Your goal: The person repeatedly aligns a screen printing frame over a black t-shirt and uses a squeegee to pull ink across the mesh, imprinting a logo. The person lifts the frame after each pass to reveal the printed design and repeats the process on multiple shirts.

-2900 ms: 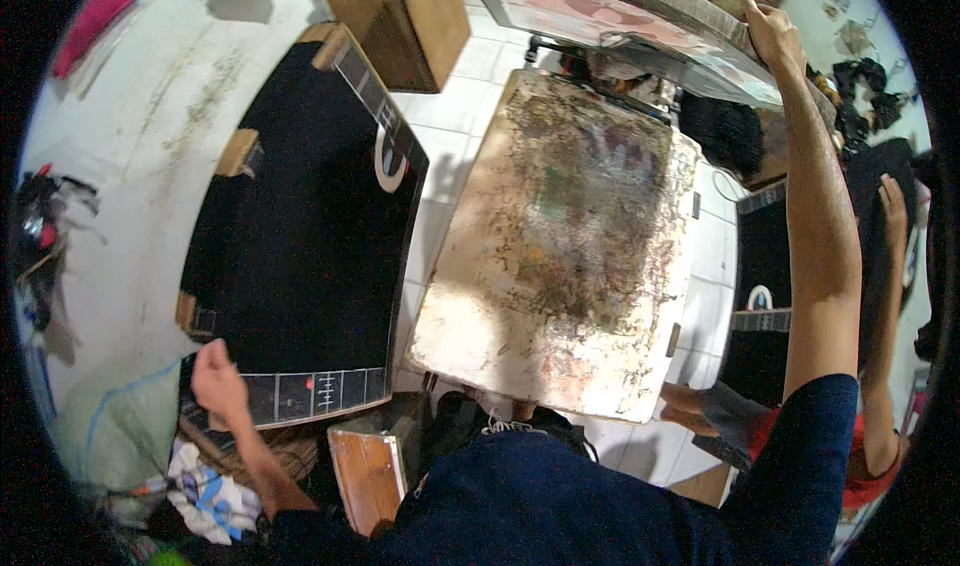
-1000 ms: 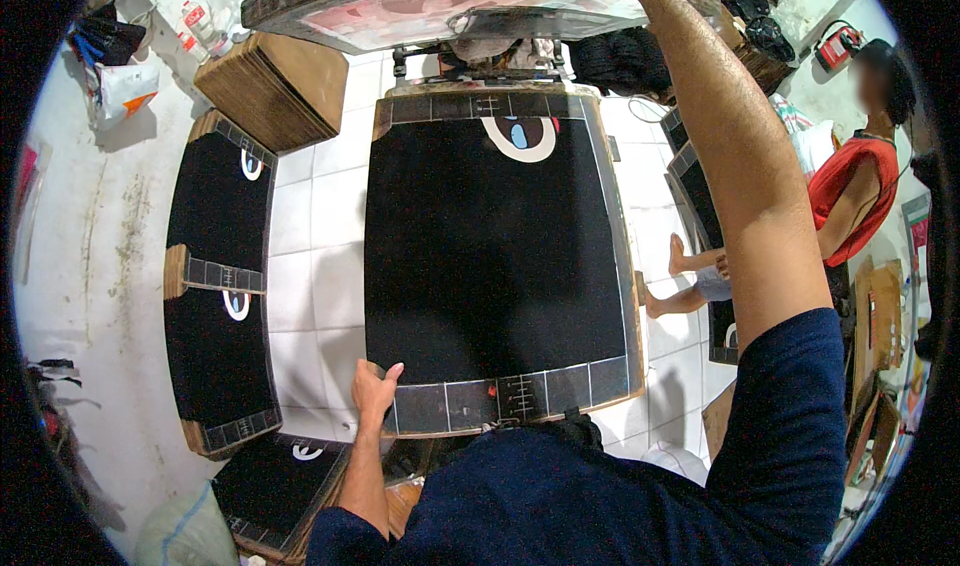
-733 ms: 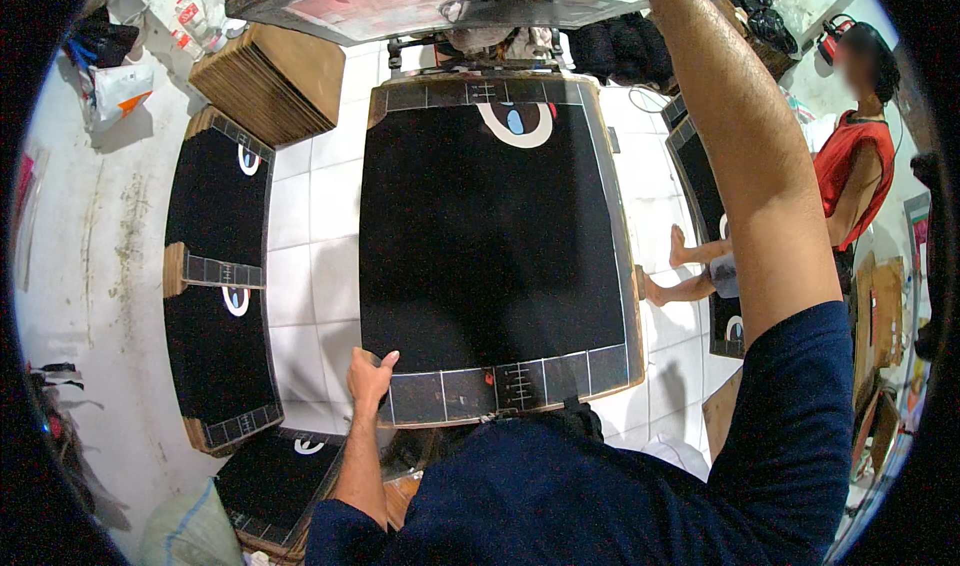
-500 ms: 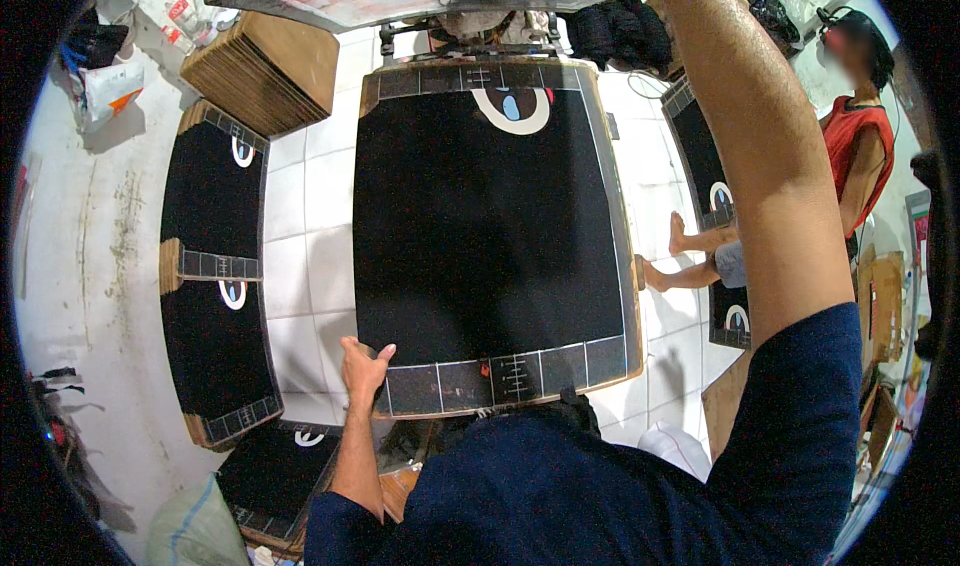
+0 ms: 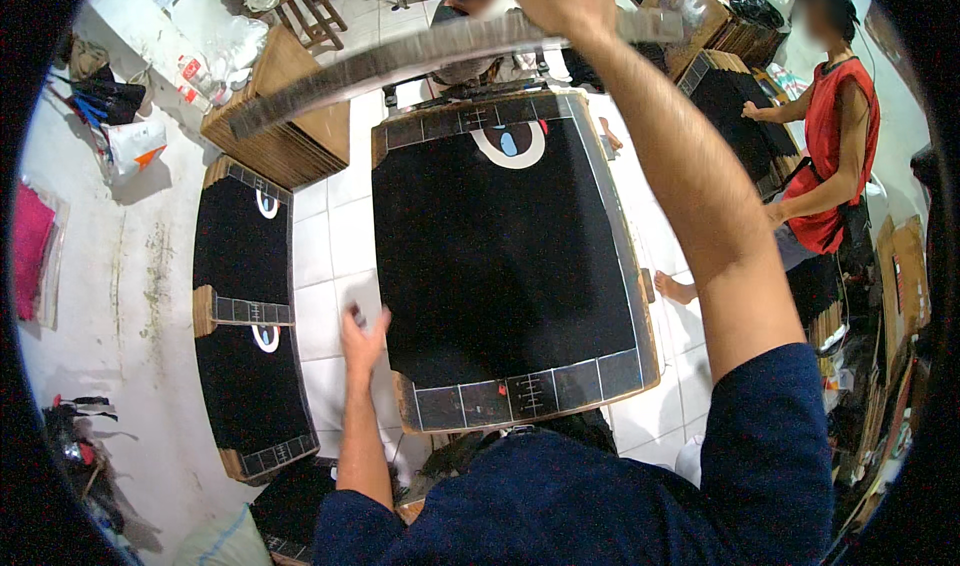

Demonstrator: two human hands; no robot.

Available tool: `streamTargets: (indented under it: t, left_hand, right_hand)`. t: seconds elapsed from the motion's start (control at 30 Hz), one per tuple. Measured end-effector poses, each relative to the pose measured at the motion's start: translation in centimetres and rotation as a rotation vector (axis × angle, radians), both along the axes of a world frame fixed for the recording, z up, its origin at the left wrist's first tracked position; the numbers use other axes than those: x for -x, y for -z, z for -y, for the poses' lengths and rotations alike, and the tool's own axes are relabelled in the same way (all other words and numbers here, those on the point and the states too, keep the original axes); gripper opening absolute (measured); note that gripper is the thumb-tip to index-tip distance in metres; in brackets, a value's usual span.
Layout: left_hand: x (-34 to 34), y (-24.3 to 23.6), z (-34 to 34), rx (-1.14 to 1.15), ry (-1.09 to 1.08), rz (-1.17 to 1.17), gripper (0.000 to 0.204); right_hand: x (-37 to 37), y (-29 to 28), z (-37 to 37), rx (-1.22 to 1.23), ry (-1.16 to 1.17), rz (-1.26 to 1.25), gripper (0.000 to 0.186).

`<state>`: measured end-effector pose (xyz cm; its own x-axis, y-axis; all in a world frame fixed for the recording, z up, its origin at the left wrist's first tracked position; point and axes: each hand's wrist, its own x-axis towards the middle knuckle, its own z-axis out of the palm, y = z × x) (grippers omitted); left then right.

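Observation:
A flat board (image 5: 525,403) lies in front of me, covered by black fabric (image 5: 500,266) with a white, brown and blue eye print (image 5: 512,146) near its far edge. Beyond it, a long framed panel like a printing screen (image 5: 400,63) is raised and seen almost edge-on, blurred. My right hand (image 5: 565,1) is up high, closed at the panel's edge; its fingertips are partly hidden. My left hand (image 5: 366,338) hovers beside the board's left edge, thumb and fingers apart. A small dark patch at its fingertips is too blurred to identify.
More fabric-covered boards (image 5: 245,366) lie along the left, beside a stack of brown boards (image 5: 290,96). A person in a red top (image 5: 840,156) stands at the right, one hand at another black board (image 5: 720,106). Another person (image 5: 470,6) is at the far side.
My view has tilted up, showing more of the far room. The panel has turned from showing its pinkish face to nearly edge-on. My left hand has come off the board's near-left corner.

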<state>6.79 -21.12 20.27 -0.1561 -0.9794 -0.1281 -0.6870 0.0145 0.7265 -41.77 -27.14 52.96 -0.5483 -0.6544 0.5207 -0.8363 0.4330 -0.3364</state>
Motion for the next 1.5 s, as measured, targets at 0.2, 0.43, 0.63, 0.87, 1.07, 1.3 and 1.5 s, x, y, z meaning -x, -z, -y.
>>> streamTargets:
  t: [0.2,0.43,0.63,0.87,1.07,1.3,1.5]
  left_hand:
    - [8.1,-12.4,6.1,-0.099,0.008,-1.343,0.069]
    - [8.0,-0.3,1.7,-0.595,-0.609,-0.918,0.076]
    - [5.6,6.5,1.1,-0.749,-0.550,-0.683,0.076]
    - [4.0,8.7,-1.0,0.118,-0.388,0.317,0.109]
    - [7.5,10.9,-2.4,0.150,-0.400,0.145,0.145]
    - [8.0,10.0,-2.2,0.172,-0.388,0.218,0.151]
    - [8.0,10.1,-2.6,0.178,-0.372,0.252,0.148]
  right_hand:
    - [-2.9,13.6,-8.7,0.185,-0.135,-0.068,0.022]
    - [-5.7,28.9,-15.6,0.021,-0.237,0.112,0.033]
    - [2.6,32.5,-5.9,-0.161,-0.290,0.052,0.061]
    - [10.0,34.7,11.7,-0.233,-0.350,-0.319,0.087]
    - [12.4,33.7,14.7,-0.681,-0.544,-0.143,0.064]
    - [8.9,31.0,7.1,-0.497,-0.545,-0.124,0.033]
    - [5.2,31.0,0.0,-0.582,-0.526,-0.048,0.031]
